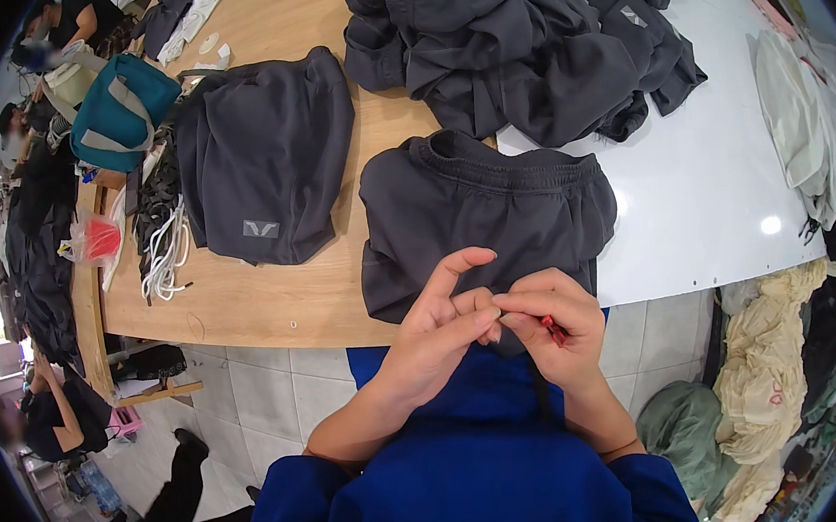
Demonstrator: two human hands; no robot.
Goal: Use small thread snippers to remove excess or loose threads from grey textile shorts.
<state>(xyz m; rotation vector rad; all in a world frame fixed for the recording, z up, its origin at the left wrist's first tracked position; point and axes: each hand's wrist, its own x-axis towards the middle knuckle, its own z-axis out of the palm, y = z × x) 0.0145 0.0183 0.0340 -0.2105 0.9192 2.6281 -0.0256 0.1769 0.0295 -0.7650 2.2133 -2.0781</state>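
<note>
My left hand (436, 327) and my right hand (555, 327) meet in front of my body, at the near edge of the table. The left thumb pinches against the fingers while its index finger sticks up; whatever is between them is too small to make out. With thumb and forefinger pinched at the same spot, my right hand also keeps a small red tool (553, 331) in its curled fingers, mostly hidden. Just beyond lies a pair of dark grey shorts (478, 211) with a gathered elastic waistband, its lower edge partly behind my hands.
Another folded dark grey garment (265, 165) lies left on the wooden table (332, 303). A heap of dark garments (528, 43) covers the back. White cords (169, 253) and a teal bag (126, 108) sit at the left edge. Cream cloth bundles (762, 380) stand right. Other people are at the left.
</note>
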